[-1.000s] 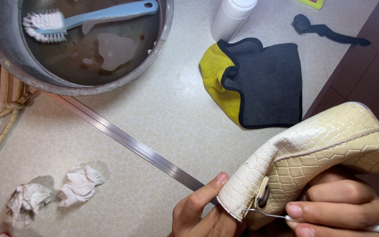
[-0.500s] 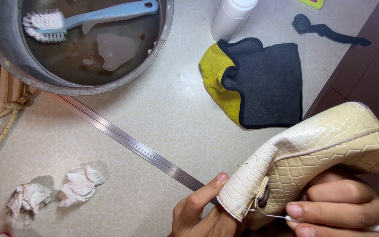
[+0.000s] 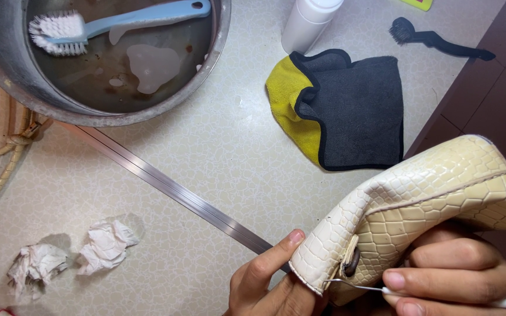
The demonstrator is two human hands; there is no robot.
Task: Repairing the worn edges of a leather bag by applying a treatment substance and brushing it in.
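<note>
A cream, scale-textured bag lies tilted across the lower right of the head view. My left hand grips its lower left corner, thumb pressed against the edge. My right hand sits under the bag and pinches a thin white-handled tool whose fine metal tip touches the bag's edge just below a dark round stud. Part of both hands is cut off by the frame's bottom.
A metal basin at the top left holds murky water and a light blue scrub brush. A yellow-and-grey cloth, a white bottle, a small black brush, crumpled tissues and a metal floor strip lie around.
</note>
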